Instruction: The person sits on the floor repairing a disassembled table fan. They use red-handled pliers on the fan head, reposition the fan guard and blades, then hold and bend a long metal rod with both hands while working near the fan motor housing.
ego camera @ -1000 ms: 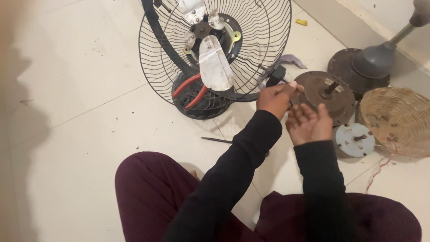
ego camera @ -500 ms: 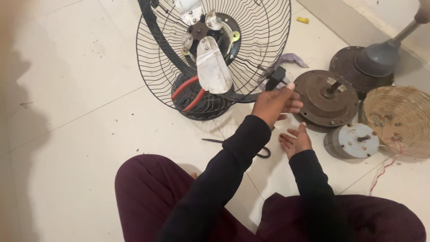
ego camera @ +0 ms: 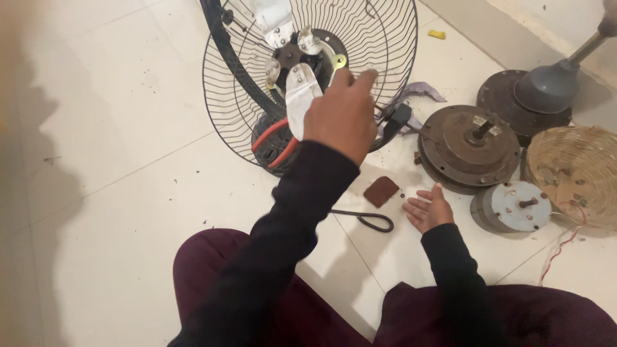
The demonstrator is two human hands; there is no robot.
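Looks like a home floor turned makeshift fan-repair spot, no bench in sight. Pale tiled floor (ego camera: 116, 128) with grout lines, specked with dirt. Wire fan guard (ego camera: 308, 77) lying at 12 o'clock, red-handled pliers (ego camera: 273, 142) beneath it. Bare round motor housing (ego camera: 468, 148) at 2 o'clock, smaller grey motor (ego camera: 514, 205) at 3 o'clock. Grey fan stand base (ego camera: 540, 96) by the wall at 1 o'clock. Woven basket (ego camera: 578, 173) at far right.
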